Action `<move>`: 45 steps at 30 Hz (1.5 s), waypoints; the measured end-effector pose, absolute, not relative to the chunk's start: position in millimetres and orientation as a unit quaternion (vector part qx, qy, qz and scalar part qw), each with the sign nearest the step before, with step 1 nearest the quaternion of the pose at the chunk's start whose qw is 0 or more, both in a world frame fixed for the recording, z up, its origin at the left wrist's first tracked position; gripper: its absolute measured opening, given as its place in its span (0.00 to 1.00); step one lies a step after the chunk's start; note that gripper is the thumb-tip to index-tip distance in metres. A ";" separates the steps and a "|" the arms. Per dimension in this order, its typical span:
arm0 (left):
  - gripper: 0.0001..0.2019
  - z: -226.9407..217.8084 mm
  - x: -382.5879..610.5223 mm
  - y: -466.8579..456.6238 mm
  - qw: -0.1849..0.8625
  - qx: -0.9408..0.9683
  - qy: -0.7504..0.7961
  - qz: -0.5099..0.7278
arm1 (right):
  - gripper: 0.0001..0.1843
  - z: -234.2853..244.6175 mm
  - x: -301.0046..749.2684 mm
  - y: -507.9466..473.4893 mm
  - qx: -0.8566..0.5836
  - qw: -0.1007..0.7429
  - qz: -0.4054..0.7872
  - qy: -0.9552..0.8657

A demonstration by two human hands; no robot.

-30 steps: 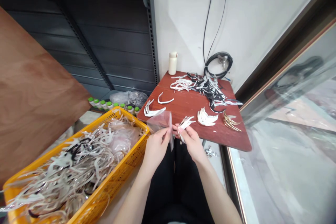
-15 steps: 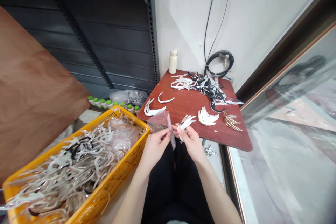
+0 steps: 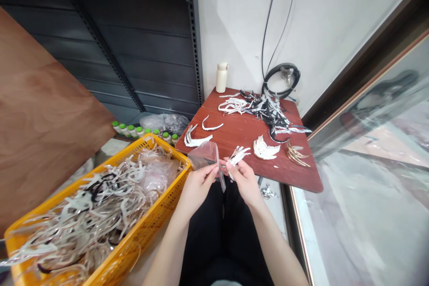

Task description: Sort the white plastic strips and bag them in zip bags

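Observation:
Pinched in my left hand (image 3: 201,182) is a clear plastic bag (image 3: 205,153), held by its edge in front of the red-brown table (image 3: 231,135). My right hand (image 3: 244,178) grips a bundle of thin white curved strips (image 3: 238,155), whose ends fan out past my fingertips. The two hands are close together, with the bag's edge between them. On the table ahead of my right hand lies a pile of white curved strips (image 3: 265,148), and gold curved strips (image 3: 296,155) lie to its right. More white strips (image 3: 196,137) rest near the left edge.
A yellow crate (image 3: 170,192) full of bagged strips stands at my left. Black and silver strips (image 3: 268,109) are heaped at the table's back, near a cream bottle (image 3: 221,78) and a coiled black cable (image 3: 296,82). Several green-capped bottles (image 3: 131,130) line the shelf base.
Almost nothing differs. My left hand and the bag's edge have shifted very slightly; both hands keep their hold.

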State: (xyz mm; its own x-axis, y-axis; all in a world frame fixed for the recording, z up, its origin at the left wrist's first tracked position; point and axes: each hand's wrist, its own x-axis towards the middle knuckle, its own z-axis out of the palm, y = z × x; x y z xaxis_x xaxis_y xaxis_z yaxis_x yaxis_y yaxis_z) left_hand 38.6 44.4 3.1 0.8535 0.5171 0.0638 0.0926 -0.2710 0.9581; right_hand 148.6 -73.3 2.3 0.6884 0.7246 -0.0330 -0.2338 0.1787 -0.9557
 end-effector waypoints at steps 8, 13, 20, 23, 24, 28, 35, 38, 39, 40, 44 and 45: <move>0.18 9.1 34.4 43.9 0.509 0.823 0.185 0.173 | 0.23 0.3 147.1 -72.2 -0.553 0.734 0.329 -0.218; 0.18 14.0 31.4 44.5 0.485 0.840 0.177 0.170 | 0.24 1.4 146.6 -72.6 -0.559 0.728 0.329 -0.221; 0.17 25.6 26.7 40.6 0.427 0.873 0.170 0.159 | 0.23 1.5 144.2 -73.8 -0.561 0.721 0.334 -0.232; 0.17 23.9 26.5 39.9 0.415 0.879 0.175 0.153 | 0.22 0.2 143.9 -74.6 -0.578 0.707 0.322 -0.250; 0.17 23.1 26.4 39.7 0.414 0.881 0.175 0.151 | 0.22 0.0 143.8 -74.8 -0.584 0.702 0.316 -0.257; 0.17 22.7 26.0 38.1 0.403 0.886 0.177 0.147 | 0.22 0.2 142.6 -75.9 -0.607 0.681 0.293 -0.287; 0.13 29.7 27.0 31.1 0.311 0.913 0.230 0.128 | 0.17 4.1 139.2 -79.3 -0.686 0.603 0.224 -0.339; 0.13 30.3 25.3 29.5 0.315 0.915 0.220 0.127 | 0.15 8.5 138.0 -79.1 -0.703 0.577 0.209 -0.360; 0.13 30.4 24.3 29.3 0.321 0.913 0.215 0.129 | 0.15 9.7 137.5 -78.4 -0.703 0.574 0.206 -0.366; 0.13 30.6 22.9 29.3 0.323 0.913 0.212 0.133 | 0.14 10.6 136.9 -77.2 -0.703 0.571 0.205 -0.371; 0.14 32.3 14.7 29.9 0.304 0.915 0.226 0.138 | 0.14 8.5 132.8 -68.1 -0.705 0.563 0.195 -0.386; 0.14 33.0 11.8 30.1 0.294 0.916 0.234 0.138 | 0.14 6.8 131.1 -64.7 -0.705 0.560 0.192 -0.390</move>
